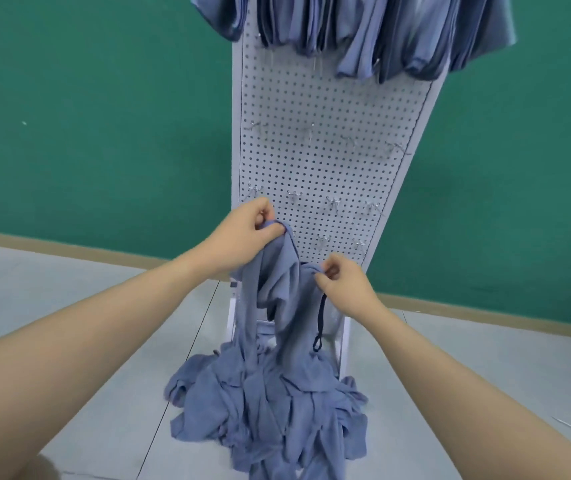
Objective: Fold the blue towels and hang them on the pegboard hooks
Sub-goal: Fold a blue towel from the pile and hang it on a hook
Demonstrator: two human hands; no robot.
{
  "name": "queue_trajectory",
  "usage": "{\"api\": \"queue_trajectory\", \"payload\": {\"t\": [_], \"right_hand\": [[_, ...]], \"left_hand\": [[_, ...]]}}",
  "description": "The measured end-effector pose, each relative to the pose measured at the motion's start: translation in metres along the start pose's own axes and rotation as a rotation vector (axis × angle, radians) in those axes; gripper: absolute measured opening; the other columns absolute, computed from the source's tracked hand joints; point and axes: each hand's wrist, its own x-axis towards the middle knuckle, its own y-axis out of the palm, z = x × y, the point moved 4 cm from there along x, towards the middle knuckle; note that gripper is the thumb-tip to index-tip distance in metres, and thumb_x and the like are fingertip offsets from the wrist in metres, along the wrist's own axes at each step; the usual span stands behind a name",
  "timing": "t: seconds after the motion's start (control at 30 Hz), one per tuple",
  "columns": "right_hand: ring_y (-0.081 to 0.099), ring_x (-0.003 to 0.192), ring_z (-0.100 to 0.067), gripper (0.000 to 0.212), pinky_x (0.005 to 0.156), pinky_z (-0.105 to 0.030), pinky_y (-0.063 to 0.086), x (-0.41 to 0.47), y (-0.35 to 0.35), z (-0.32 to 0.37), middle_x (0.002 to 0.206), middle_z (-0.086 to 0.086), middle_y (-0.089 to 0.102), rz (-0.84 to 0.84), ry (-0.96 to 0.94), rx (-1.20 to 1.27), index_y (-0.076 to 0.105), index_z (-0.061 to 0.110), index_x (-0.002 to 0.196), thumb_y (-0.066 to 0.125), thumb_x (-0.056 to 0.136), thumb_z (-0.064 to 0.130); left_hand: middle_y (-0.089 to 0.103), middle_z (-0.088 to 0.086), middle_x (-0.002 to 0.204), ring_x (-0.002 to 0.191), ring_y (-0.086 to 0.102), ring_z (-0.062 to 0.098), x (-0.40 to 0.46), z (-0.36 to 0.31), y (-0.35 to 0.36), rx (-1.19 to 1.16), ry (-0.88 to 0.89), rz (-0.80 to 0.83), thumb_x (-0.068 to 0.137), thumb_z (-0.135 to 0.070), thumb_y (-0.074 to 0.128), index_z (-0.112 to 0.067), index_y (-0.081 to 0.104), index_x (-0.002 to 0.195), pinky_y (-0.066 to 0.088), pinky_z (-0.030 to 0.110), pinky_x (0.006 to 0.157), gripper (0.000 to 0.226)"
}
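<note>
One blue towel (277, 289), pinched at its upper edge by left hand (247, 233) and right hand (342, 285), hanging above a heap of blue towels (270, 403) on the floor (69, 292) before a white pegboard (329, 161) with bare hooks (332, 204) and hung towels (381, 32) on top.

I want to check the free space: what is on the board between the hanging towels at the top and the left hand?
In the head view, bare pegboard with two rows of empty hooks lies between the hanging towels and the left hand.
</note>
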Motion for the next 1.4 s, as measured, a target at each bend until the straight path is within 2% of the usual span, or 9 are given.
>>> {"api": "queue_trajectory", "payload": {"t": [0.23,0.37,0.43,0.63,0.8,0.93,1.1,1.27,1.4], "right_hand": [[0.064,0.119,-0.004,0.034,0.106,-0.027,0.049,-0.06,0.009,0.039,0.128,0.011,0.07,0.179,-0.042,0.409,0.066,0.022,0.133,0.065,0.101,0.033],[0.072,0.092,-0.019,0.028,0.083,-0.037,0.058,-0.069,0.022,0.039,0.101,-0.001,0.076,0.25,-0.039,0.378,0.069,0.007,0.11,0.074,0.095,0.03],[0.055,0.069,-0.017,0.033,0.065,-0.033,0.043,-0.067,0.021,0.034,0.078,-0.006,0.061,0.173,-0.032,0.287,0.06,-0.005,0.089,0.073,0.093,0.025],[0.047,0.063,-0.007,0.019,0.059,-0.025,0.038,-0.061,-0.004,0.022,0.071,0.003,0.06,0.095,-0.105,0.136,0.075,0.019,0.086,0.062,0.097,0.01],[0.052,0.072,-0.013,0.018,0.067,-0.033,0.042,-0.045,-0.01,0.001,0.081,-0.014,0.066,0.145,-0.09,0.07,0.073,0.015,0.095,0.057,0.101,0.016],[0.069,0.089,-0.02,0.024,0.083,-0.037,0.054,-0.038,-0.004,-0.012,0.1,-0.011,0.075,0.209,-0.028,0.194,0.072,0.019,0.101,0.049,0.105,0.016],[0.067,0.113,-0.035,0.026,0.104,-0.056,0.05,-0.033,0.017,-0.015,0.116,-0.014,0.073,0.223,-0.016,0.219,0.07,0.014,0.117,0.046,0.107,0.017],[0.071,0.108,-0.023,0.029,0.101,-0.046,0.055,-0.037,0.029,-0.004,0.114,-0.004,0.076,0.278,-0.02,0.261,0.071,0.02,0.12,0.044,0.11,0.017],[0.062,0.089,-0.018,0.023,0.082,-0.037,0.047,-0.039,0.034,0.01,0.108,-0.021,0.069,0.295,-0.12,0.204,0.074,0.017,0.106,0.056,0.097,0.028]], "left_hand": [[0.048,-0.012,0.061,0.058,0.036,0.009,-0.032,-0.035,-0.003,-0.06,0.09,-0.004,0.1,-0.018,0.063,-0.018,0.049,0.085,0.032,0.021,0.056,0.02],[0.047,0.001,0.064,0.057,0.034,0.01,-0.043,-0.035,0.007,-0.052,0.049,0.093,0.101,-0.022,0.063,-0.017,0.05,0.09,0.031,0.023,0.054,0.018],[0.043,0.0,0.059,0.05,0.029,0.009,-0.047,-0.03,0.011,-0.048,0.002,0.125,0.102,-0.027,0.063,-0.018,0.051,0.095,0.027,0.02,0.048,0.017],[0.071,-0.01,0.087,0.078,0.063,0.009,-0.064,0.0,0.02,0.036,-0.097,0.313,0.089,-0.047,0.077,-0.03,0.072,0.105,0.048,0.02,0.071,0.024],[0.028,-0.006,0.059,0.053,0.025,0.014,-0.071,0.045,0.032,0.409,-0.249,0.469,0.079,-0.038,0.087,-0.018,0.034,0.067,0.02,0.026,0.048,0.058],[0.054,0.007,0.076,0.067,0.048,0.018,-0.068,0.064,0.028,0.251,-0.211,0.476,0.092,-0.04,0.075,-0.004,0.056,0.087,0.042,0.031,0.068,0.041],[0.073,-0.005,0.115,0.108,0.068,0.02,-0.068,0.079,0.027,0.216,-0.165,0.467,0.092,-0.042,0.069,-0.021,0.066,0.118,0.055,0.044,0.096,0.034],[0.07,-0.019,0.12,0.112,0.065,0.004,-0.075,0.077,0.025,0.171,-0.153,0.45,0.104,-0.026,0.061,-0.031,0.067,0.123,0.049,0.013,0.088,0.022],[0.073,-0.02,0.118,0.11,0.067,0.001,-0.083,0.076,0.027,0.134,-0.196,0.53,0.093,-0.052,0.071,-0.04,0.07,0.123,0.054,0.024,0.094,0.033]]}}
